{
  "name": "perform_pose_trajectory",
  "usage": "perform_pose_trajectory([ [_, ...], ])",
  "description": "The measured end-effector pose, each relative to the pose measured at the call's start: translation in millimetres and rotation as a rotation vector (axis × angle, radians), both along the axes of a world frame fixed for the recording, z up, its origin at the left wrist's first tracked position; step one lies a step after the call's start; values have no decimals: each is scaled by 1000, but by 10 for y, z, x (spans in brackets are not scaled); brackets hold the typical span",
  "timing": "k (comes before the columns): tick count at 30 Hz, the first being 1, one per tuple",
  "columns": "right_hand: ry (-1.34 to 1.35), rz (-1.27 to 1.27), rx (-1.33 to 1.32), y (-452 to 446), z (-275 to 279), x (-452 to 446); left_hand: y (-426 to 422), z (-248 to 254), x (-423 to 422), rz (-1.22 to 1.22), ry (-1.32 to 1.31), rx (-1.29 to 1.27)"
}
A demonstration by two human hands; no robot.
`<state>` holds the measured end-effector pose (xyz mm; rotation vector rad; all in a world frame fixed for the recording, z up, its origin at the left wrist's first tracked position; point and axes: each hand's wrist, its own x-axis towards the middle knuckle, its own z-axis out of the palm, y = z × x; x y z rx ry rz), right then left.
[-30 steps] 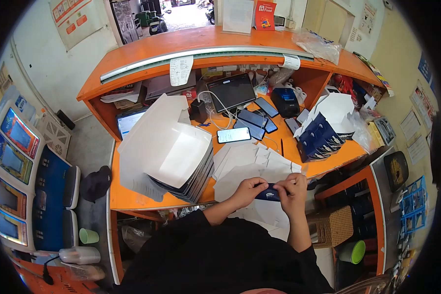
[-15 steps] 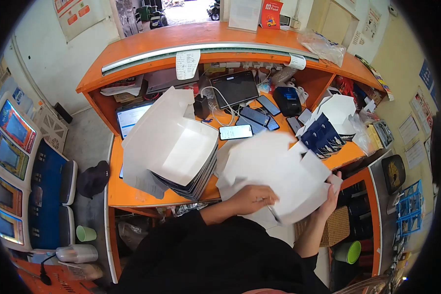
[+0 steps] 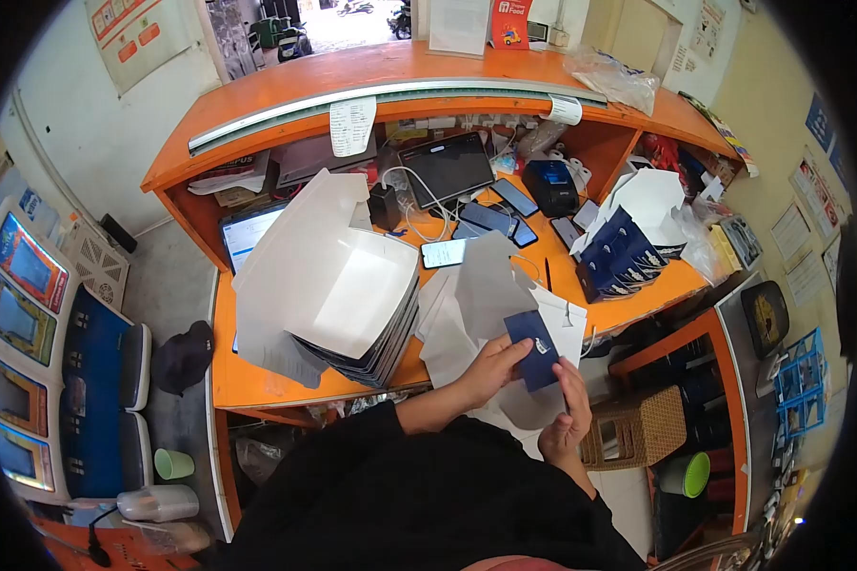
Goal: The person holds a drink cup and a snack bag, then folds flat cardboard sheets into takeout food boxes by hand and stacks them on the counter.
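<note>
A partly folded cardboard food box, white inside with a dark blue printed panel, is tilted up in front of my body. My left hand is closed on it, thumb on the blue panel. My right hand has its fingers along the panel's right edge, the thumb lower down, holding the box from that side. Flat white box blanks lie on the desk beneath it. To the left stands a tall nested stack of folded boxes, white inside. At the right, blue printed boxes stand with their white flaps up.
Several phones, a tablet and a card terminal crowd the back of the orange desk. A laptop is partly behind the stack. Below right is a wicker basket and a green bin.
The box has turned from a broad white sheet to tilted up, its blue panel now showing. My right hand has moved left and down, closer to my left hand.
</note>
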<state>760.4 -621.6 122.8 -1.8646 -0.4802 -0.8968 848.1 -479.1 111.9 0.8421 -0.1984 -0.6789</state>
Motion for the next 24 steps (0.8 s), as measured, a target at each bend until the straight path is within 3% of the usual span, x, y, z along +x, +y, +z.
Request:
perform_pose_trajectory([
  [5,130,-190,-124,20,44,-39,-70,-106,-53,-165,38,-314],
  [11,242,-429,-299,107,-17,-55,-127,-184,-112,-196,49,-43],
  [15,338,-433,-237,122,-178,66,-158,-289,-139,-164,109,34],
  [18,304,-305,-97,113,-262,53,-138,-113,-291,-36,-107,34],
  [20,265,-272,-4,128,-259,50,-26,-277,-171,-62,-314,261],
  [22,455,-231,231,57,-274,94,173,-251,-66,-111,-534,576],
  [24,535,-231,246,-87,-331,157,303,-239,-84,-154,-623,679],
])
